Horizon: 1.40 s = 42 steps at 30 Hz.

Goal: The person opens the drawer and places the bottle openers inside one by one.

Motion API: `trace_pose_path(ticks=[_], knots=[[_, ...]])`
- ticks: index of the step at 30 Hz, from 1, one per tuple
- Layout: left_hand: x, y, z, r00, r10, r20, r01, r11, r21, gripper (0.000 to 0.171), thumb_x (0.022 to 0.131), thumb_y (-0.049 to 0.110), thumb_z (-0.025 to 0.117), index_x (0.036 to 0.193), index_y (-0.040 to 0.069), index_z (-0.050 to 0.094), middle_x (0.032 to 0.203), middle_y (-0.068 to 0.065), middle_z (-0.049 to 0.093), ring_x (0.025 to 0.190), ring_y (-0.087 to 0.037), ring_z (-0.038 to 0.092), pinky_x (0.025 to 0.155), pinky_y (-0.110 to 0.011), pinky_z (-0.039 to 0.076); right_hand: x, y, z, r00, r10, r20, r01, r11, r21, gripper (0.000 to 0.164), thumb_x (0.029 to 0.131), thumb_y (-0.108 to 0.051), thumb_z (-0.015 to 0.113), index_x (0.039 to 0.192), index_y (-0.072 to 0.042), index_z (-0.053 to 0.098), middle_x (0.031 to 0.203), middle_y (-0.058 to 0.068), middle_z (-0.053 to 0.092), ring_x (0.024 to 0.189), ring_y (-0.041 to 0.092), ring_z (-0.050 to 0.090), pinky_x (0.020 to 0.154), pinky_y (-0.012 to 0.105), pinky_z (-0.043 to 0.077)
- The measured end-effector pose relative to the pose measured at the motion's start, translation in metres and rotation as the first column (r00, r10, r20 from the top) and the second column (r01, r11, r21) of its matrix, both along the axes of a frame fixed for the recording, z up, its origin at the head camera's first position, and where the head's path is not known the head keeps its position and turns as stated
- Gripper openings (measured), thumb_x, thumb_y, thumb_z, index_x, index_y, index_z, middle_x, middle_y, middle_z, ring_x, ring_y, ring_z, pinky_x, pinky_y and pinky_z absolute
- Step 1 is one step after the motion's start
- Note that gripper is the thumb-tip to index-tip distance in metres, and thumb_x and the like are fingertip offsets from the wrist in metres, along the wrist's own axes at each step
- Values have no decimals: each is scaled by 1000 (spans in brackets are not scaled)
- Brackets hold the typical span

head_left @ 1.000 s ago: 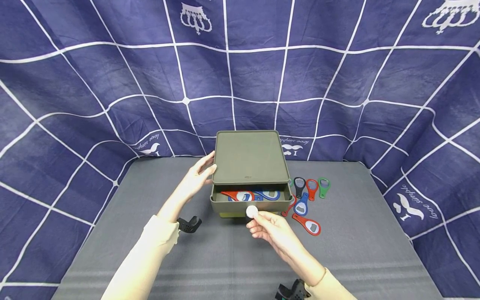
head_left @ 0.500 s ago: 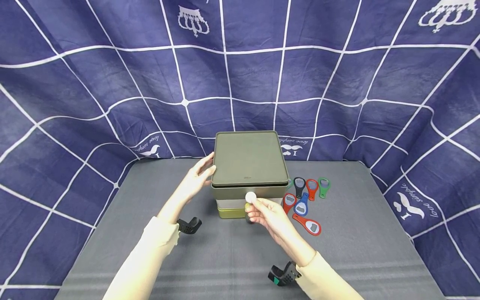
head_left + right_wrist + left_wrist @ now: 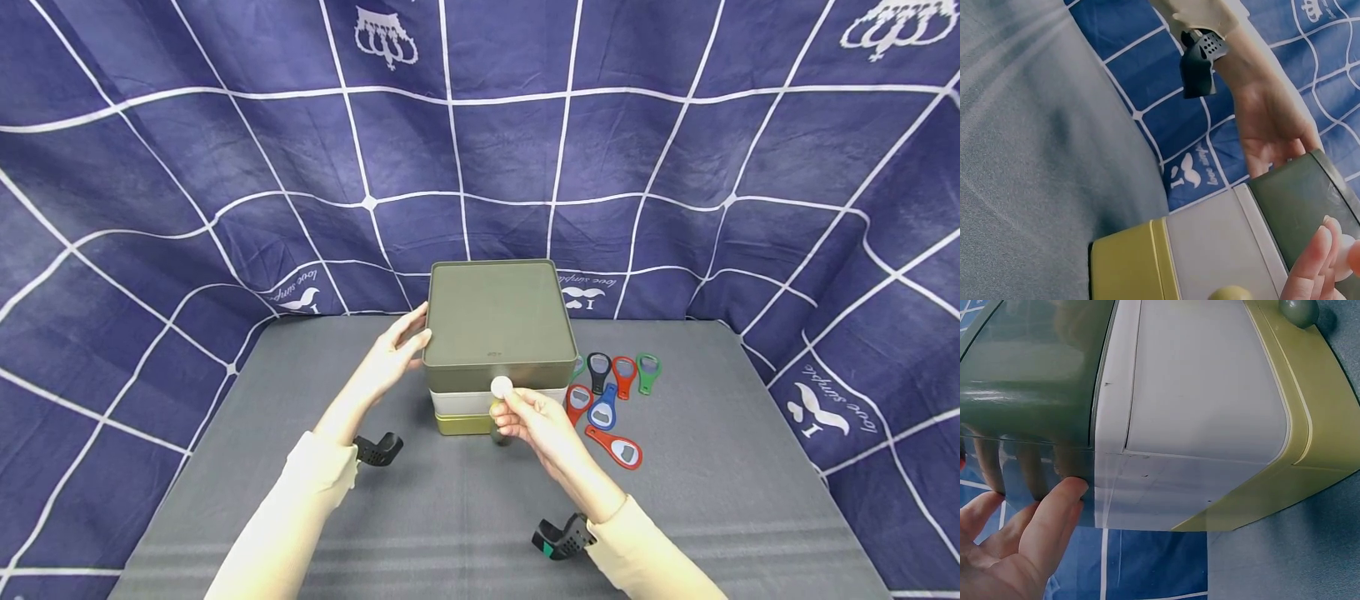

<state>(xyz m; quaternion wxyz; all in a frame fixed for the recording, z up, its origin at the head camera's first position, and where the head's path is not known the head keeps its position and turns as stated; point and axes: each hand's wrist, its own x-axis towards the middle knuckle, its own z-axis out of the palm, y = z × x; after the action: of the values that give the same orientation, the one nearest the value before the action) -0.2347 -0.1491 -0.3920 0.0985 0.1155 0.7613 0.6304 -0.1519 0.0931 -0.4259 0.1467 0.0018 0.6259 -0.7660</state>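
Observation:
A three-tier drawer box stands on the table, its dark green top tier over a white tier and a yellow tier. All its drawers are closed. My right hand pinches the white knob on the front of the top drawer between thumb and fingers. Against the left side of the top tier, my left hand rests with its fingers spread and extended. The fingertips lie flat on the green wall in the left wrist view.
To the right of the box lie several bottle openers: a black one, a blue one, a green one and red ones, one red opener nearest me. A blue checked cloth hangs behind the grey table.
The top drawer, open with red and blue bottle openers showing inside a second ago, has slid back into the box. My right hand moved forward with its knob; my left hand stayed at the side.

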Motion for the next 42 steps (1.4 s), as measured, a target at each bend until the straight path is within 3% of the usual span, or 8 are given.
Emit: trace_pose_path(ticks=[11,20,28,36,42], knots=[[1,-1,0,1000,5,4,-5,1000,-6,57,105,18,44,157,11,22,162,-19,23,145,-40,31,109,-61,38,6,1,-5,1000,12,29,-12,1000,9,43,103,-24,51,118,16,54,79,-7,65,71,4,61,67,16,54],[1,0,-2,1000,8,3,-8,1000,-15,57,105,19,45,157,12,23,162,-19,24,144,-40,33,109,-60,39,16,3,-34,995,6,95,-9,999,32,43,101,-25,54,119,13,57,78,-5,65,70,5,60,66,17,54],[-1,0,-2,1000,5,-3,-5,1000,-12,57,105,19,45,157,12,23,162,-19,24,145,-40,32,108,-60,39,10,3,-57,989,2,147,-8,999,38,55,100,-34,55,124,16,52,78,-5,67,70,5,62,66,17,55],[-1,0,-2,1000,5,-6,-5,1000,-7,57,105,19,45,157,12,24,161,-19,24,144,-40,33,108,-60,40,-1,-3,-58,986,-20,168,32,997,-65,32,100,-29,54,114,0,56,79,-5,66,72,5,63,69,18,55],[0,0,-1,1000,8,-7,-8,1000,-7,56,105,18,45,157,12,24,161,-19,24,144,-40,32,108,-61,39,-2,-6,-57,985,-29,171,47,994,-103,23,101,-24,53,108,-3,58,78,-5,66,71,4,62,69,16,55]])
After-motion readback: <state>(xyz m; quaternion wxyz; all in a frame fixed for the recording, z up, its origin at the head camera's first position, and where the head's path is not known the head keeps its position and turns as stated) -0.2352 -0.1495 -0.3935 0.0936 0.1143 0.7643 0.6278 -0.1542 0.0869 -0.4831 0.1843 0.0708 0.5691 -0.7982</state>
